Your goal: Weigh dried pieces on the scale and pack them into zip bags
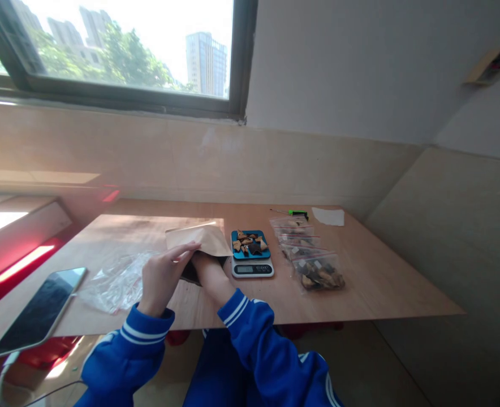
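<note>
A brown paper bag (201,238) lies tilted on the table with its mouth toward me. My left hand (165,274) pinches the bag's upper edge and holds it up. Inside the mouth is my right hand (210,274), its fingers hidden by the paper. Just right of the bag stands a kitchen scale (252,269) with a blue top and a lit display I cannot read. Several dried brown slices (249,244), perhaps mushroom pieces, lie on its plate.
Several zip bags (320,271) of dried pieces overlap right of the scale. Behind them are a green-handled screwdriver (296,213) and a white paper (328,216). Clear plastic bags (116,282) and a cabled tablet (40,311) lie on the left. A wall (233,164) borders the table's back.
</note>
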A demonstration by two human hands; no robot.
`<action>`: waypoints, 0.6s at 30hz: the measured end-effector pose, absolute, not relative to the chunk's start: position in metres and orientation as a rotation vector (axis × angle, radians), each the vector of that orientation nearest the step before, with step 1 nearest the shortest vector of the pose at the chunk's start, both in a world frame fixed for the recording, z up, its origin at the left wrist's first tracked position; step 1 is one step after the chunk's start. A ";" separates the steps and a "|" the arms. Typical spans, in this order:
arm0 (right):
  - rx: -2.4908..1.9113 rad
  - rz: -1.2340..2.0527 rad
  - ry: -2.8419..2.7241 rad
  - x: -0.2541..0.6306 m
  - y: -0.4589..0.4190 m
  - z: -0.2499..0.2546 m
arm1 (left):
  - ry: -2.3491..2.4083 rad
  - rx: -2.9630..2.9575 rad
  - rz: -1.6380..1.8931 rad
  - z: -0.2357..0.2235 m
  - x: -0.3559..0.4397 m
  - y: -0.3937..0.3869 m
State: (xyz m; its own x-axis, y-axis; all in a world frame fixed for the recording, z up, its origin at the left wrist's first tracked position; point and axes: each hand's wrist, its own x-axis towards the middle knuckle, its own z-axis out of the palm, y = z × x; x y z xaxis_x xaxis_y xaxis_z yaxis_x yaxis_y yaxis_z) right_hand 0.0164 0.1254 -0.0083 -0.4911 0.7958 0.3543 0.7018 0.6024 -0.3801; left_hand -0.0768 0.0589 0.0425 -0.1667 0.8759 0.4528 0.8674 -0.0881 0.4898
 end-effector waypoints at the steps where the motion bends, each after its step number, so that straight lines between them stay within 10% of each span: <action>1: -1.198 0.291 -2.360 0.021 0.122 -0.004 | 2.111 2.028 1.110 0.043 -0.076 0.059; 18: -0.938 0.985 -1.803 0.155 0.086 0.010 | 2.211 2.063 0.921 0.006 -0.094 0.076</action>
